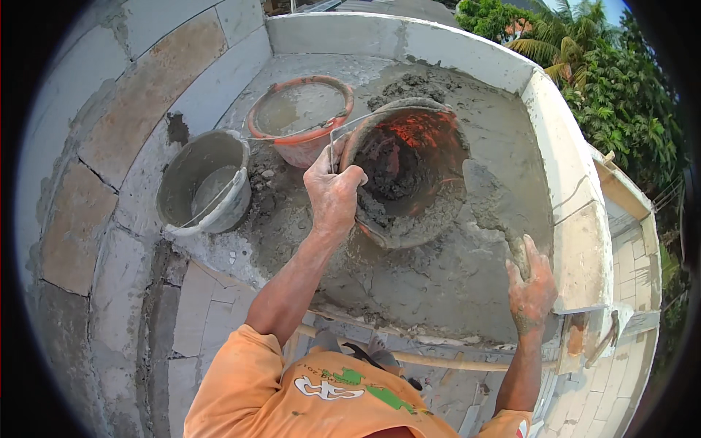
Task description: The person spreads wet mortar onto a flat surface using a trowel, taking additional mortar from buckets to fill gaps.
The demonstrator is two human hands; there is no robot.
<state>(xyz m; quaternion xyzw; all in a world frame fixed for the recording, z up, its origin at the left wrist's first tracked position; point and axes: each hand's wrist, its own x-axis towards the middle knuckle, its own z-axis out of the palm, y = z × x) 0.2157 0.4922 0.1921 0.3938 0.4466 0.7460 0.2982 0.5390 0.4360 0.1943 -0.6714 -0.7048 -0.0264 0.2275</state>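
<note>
A mortar-caked orange bucket (409, 228) lies tipped with its mouth toward me, wet grey mortar clinging inside it. My left hand (332, 193) is closed on its left rim, beside the wire handle. To the right, my right hand (531, 288) grips the handle of a trowel (485, 191). Grey mortar coats the trowel's blade, which is just right of the bucket's mouth. Beneath both spreads a layer of wet mortar (445, 285) over the slab.
An orange-rimmed bucket (310, 137) of greyish water stands behind my left hand. Left of it is a pale bucket (232, 208) with a wire handle. Low block walls (569, 160) border the slab, and a taller block wall (139, 102) rises at left. A wooden pole (438, 360) runs along the near edge.
</note>
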